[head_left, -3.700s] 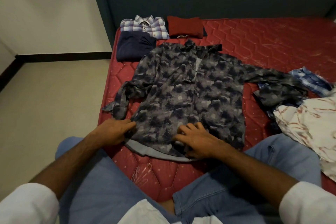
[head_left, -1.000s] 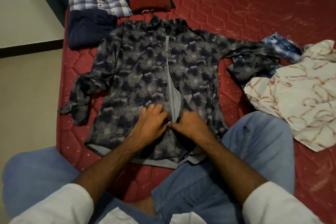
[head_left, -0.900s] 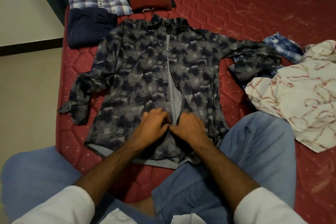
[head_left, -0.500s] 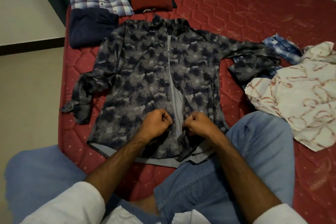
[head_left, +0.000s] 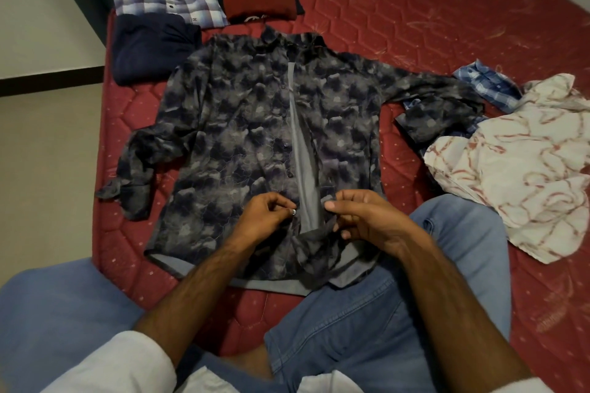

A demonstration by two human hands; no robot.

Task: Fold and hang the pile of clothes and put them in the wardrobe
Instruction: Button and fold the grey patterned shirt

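Head view: the soft, limp patterned shirt [head_left: 236,137] was pinched at its placket edges by left hand [head_left: 266,217] and right hand [head_left: 364,217], judged the best hold.

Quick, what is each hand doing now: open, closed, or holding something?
Left hand: closed, pinching the button edge of the patterned shirt.
Right hand: closed, pinching the shirt's other front edge.

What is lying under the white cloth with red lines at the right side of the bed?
Under the white cloth, the edge of a blue checked shirt sticks out, beside the dark patterned shirt sleeve cuff. The red mattress is below. Whatever else is underneath is covered.
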